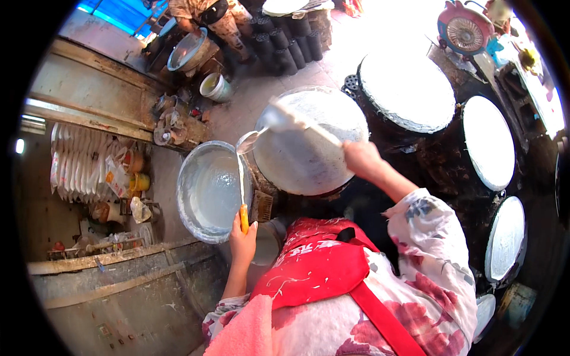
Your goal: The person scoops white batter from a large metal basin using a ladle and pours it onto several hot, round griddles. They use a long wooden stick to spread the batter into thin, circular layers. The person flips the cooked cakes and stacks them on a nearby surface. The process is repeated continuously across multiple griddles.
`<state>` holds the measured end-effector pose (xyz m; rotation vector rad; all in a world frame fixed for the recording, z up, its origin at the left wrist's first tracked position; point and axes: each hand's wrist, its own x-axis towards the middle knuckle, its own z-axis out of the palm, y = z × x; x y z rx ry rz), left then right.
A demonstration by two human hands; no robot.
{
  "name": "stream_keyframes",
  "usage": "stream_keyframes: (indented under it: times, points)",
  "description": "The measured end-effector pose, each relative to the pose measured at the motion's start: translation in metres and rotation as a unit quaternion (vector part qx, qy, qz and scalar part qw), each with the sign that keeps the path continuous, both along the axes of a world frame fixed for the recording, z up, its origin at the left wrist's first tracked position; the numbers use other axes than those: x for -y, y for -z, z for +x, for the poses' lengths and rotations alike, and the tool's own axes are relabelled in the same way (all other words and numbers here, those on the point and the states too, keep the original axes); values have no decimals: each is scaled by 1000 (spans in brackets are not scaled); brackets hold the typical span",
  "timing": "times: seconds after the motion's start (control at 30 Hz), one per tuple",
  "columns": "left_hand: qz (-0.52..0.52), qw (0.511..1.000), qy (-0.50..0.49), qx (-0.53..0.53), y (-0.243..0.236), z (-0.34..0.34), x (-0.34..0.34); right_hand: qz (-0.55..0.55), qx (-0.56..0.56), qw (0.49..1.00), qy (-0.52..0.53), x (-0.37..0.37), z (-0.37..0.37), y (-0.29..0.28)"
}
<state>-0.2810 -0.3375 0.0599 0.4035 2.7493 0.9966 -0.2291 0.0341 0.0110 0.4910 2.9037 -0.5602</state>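
My left hand [243,244] is closed round the orange grip of a long-handled ladle [247,142]. The ladle's bowl is up at the left edge of a round pale griddle [309,163]. Left of the griddle sits a big round tub [184,202] of white, batter-like liquid [215,178]. In my right hand [362,159], at the griddle's right side, is the wooden handle of a spreader [323,132]. Its far end, over the griddle beside the ladle, is smeared by motion, so the shape of its head cannot be made out.
More round white-topped griddles [409,92] curve round my right. Black cylindrical coal briquettes [288,44] stack beyond the griddle. A white bucket [216,88] stands far left, near another person [228,26] by a basin [188,50]. A pink fan [465,32] stands far right.
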Motion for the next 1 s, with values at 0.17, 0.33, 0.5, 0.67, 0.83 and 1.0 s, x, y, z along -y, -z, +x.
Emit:
stream_keyframes:
  times: [0.17, 0.33, 0.5, 0.67, 0.83, 1.0]
  points:
    - [9, 1000, -2, -4, -7, 5, -12, 5, 39, 998, -47, -15, -27, 12]
    - [28, 995, 15, -96, 1, 32, 6, 27, 11, 990, -140, -15, 1, -2]
    - [57, 995, -73, 37, -8, 34, -6, 37, -48, 993, -101, -62, -56, 28]
    - [88, 991, -87, 41, 1, 39, -8, 47, 47, 964, -259, -27, -13, -10]
    - [125, 976, -137, 114, -18, 60, -17, 63, 0, 990, -126, -67, -40, 9]
    - [173, 967, -144, 120, -22, 55, -27, 15, -10, 966, -260, -54, -82, 16]
